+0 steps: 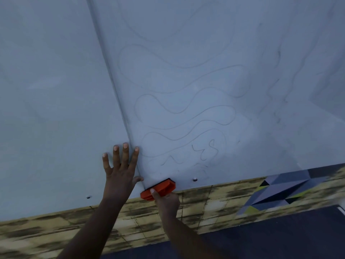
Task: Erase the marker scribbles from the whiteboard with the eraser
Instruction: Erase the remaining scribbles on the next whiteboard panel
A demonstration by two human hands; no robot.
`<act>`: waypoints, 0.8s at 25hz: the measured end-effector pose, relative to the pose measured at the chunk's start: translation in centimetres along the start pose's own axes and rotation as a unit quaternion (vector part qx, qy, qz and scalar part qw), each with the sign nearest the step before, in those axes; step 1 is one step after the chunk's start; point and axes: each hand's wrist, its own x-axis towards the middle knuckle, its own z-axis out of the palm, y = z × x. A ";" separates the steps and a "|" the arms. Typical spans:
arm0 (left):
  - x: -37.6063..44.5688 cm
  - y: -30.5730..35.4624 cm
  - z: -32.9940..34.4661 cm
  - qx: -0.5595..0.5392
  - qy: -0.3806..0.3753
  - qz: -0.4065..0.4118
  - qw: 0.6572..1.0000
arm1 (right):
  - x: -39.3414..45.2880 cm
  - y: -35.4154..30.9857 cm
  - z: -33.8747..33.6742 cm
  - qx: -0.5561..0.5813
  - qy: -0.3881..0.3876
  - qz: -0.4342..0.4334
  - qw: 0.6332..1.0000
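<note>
A large whiteboard (186,53) fills most of the view, with a vertical seam (112,77) between two panels. Faint wavy marker scribbles (186,107) cover the right panel, with darker squiggles (207,152) low down. My right hand (167,200) grips an orange eraser (160,187) with a black pad, pressed on the board's bottom edge just right of the seam. My left hand (121,165) lies flat with fingers spread on the left panel, touching the seam.
Below the board runs a yellow-brown tiled wall strip (93,227). A dark surface (261,236) lies under it, and a grey, black and lime geometric pattern (280,191) sits at the right. Two small screw heads (195,179) fix the board's lower edge.
</note>
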 end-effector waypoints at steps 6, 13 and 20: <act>0.1 -0.2 0.5 -0.011 -0.004 0.003 1.000 | -0.1 -5.4 -4.7 0.103 0.054 -0.058 0.992; 0.2 -0.1 0.4 -0.003 -0.004 0.001 1.000 | 0.4 -3.1 -4.5 0.105 0.033 0.090 0.990; 0.1 0.0 0.7 0.008 -0.003 -0.004 1.000 | -0.3 -5.2 -5.3 0.249 -0.049 0.199 0.947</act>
